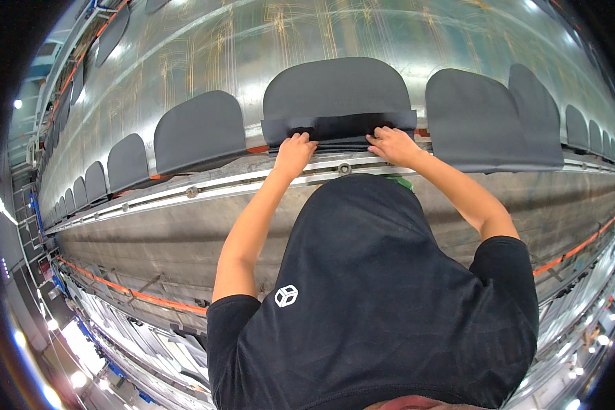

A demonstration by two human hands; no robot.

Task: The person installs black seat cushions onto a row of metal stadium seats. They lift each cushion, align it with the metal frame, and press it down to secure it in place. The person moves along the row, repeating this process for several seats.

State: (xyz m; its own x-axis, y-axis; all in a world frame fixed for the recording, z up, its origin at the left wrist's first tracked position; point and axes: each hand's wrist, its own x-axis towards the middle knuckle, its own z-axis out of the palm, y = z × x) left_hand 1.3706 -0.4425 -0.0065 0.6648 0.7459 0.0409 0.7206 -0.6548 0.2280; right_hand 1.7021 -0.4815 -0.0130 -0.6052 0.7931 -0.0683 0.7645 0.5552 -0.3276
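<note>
Two bare hands, the left hand and the right hand, have narrow, curled fingers on the glossy black turned-up strip of a round-topped, dark grey sheet panel at twelve o'clock; whether they pinch it I cannot tell. Its fold looks part made, with flattening seemingly left. At two o'clock, a matching matt grey rounded panel lies flat, apparently not folded

Beyond the middle pad, we have wide open desk. Narrow gaps remain on both its sides; the two right pads seem to overlap, blocking passage between them. A metal rail lines our near edge.
</note>
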